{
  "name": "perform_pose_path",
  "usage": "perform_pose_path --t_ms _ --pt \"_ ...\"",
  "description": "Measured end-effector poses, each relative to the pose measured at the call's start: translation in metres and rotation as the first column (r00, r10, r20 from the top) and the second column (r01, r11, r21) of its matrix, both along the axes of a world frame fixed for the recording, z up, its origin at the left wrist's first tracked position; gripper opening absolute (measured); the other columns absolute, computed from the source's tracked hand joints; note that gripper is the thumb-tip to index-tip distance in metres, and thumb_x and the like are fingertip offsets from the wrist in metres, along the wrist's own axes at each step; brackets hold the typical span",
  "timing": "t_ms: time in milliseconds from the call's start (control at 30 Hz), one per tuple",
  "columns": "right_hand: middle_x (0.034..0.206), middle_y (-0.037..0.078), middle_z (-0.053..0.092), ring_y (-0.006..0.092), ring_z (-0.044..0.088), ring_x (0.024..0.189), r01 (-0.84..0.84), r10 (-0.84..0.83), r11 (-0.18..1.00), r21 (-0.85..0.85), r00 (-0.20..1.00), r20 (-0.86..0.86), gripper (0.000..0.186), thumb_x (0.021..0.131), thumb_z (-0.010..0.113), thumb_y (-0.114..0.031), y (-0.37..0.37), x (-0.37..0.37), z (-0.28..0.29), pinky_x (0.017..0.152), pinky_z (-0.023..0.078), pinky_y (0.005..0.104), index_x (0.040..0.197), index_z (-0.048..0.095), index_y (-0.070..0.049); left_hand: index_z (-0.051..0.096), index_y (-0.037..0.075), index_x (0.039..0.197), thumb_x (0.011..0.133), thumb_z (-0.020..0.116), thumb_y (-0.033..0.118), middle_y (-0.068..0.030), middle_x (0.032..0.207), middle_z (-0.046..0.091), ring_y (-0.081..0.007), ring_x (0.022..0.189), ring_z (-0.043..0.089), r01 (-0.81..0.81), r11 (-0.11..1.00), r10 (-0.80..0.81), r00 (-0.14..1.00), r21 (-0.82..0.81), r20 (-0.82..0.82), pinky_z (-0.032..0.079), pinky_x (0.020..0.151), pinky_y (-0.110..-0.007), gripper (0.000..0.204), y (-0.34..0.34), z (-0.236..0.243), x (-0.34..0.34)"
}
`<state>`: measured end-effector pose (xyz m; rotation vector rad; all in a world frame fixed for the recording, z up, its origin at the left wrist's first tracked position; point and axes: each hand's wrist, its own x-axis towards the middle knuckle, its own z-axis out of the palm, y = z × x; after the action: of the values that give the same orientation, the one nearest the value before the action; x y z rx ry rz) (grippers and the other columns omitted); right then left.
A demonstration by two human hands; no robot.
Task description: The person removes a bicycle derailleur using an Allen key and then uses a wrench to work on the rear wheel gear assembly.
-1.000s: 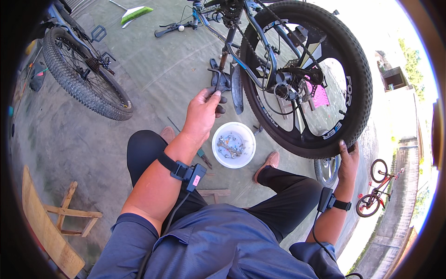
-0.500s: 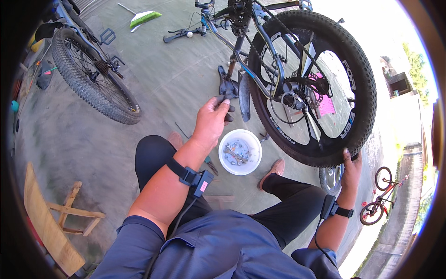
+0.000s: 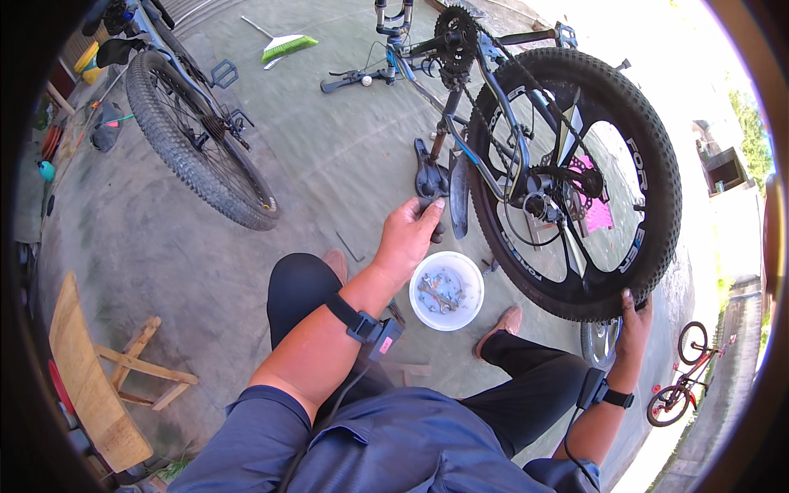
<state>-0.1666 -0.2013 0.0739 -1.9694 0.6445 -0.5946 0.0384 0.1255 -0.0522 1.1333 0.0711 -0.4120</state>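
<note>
An upside-down mountain bike rests on its black saddle (image 3: 429,179), its blue and grey frame (image 3: 493,168) raised. My right hand (image 3: 634,329) grips the lower edge of the knobbly tyre (image 3: 588,308), thumb along the sidewall. The black wheel has broad spokes, with a chain and rear gear parts beside its hub (image 3: 546,193). My left hand (image 3: 413,234) is raised in front of the saddle and black mudguard (image 3: 459,197), apart from the wheel. Its darkened thumb and fingertips are pinched together; anything between them is too small to make out.
Between my feet stands a white bucket (image 3: 477,319) holding spanners and small metal parts. Another bike (image 3: 201,140) stands at left, near a green broom (image 3: 289,49). A wooden stool (image 3: 94,370) lies at lower left. A small red bike (image 3: 678,386) is at far right.
The whole scene has shifted down and to the right in view. My left hand stays pinched near the saddle, its thumb slightly straighter. My right hand keeps its hold on the tyre.
</note>
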Motion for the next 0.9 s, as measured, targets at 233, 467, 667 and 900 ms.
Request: perform_pose_path --t_ms 233,467,667,900 --pt "0.113 0.007 0.056 0.0157 0.052 0.101 -0.004 0.004 1.000 -0.003 1.000 0.001 0.050 0.086 0.065 -0.011 -0.002 0.000 -0.001 0.092 0.039 0.0291 0.130 0.042 0.000 0.058 0.003 0.086 0.094 0.054 0.025 -0.0025 0.071 0.058 -0.0099 0.063 0.054 0.007 0.999 -0.007 1.000 0.032 -0.008 0.044 0.060 -0.025 0.024 -0.002 -0.009 0.003" --pt "0.112 0.010 0.057 0.0160 0.052 0.100 -0.008 0.010 0.998 -0.069 1.000 0.018 0.048 0.088 0.064 -0.024 -0.005 -0.001 -0.006 0.092 0.039 0.0295 0.124 0.047 0.003 0.058 0.001 0.086 0.095 0.053 0.023 -0.0035 0.073 0.057 -0.0105 0.065 0.054 0.014 0.999 -0.014 1.000 0.038 -0.005 0.046 0.062 -0.026 0.025 -0.004 -0.011 0.002" --pt "0.114 0.010 0.057 0.0166 0.052 0.102 -0.002 0.001 0.997 -0.077 1.000 -0.020 0.048 0.087 0.064 -0.016 -0.006 0.001 0.001 0.093 0.039 0.0290 0.126 0.045 0.003 0.058 0.000 0.087 0.095 0.054 0.023 -0.0036 0.073 0.057 -0.0104 0.066 0.054 0.015 0.998 -0.015 1.000 0.054 -0.006 0.046 0.062 -0.025 0.025 -0.004 -0.015 0.002" --pt "0.115 0.012 0.056 0.0188 0.053 0.103 0.048 -0.035 0.974 -0.221 0.997 0.065 0.057 0.085 0.067 -0.019 0.009 0.029 0.033 0.093 0.040 0.0294 0.131 0.041 0.005 0.059 0.001 0.087 0.094 0.054 0.024 -0.0035 0.074 0.058 -0.0100 0.066 0.054 0.019 0.999 -0.018 1.000 0.043 -0.013 0.046 0.062 -0.025 0.024 -0.007 -0.017 0.001"
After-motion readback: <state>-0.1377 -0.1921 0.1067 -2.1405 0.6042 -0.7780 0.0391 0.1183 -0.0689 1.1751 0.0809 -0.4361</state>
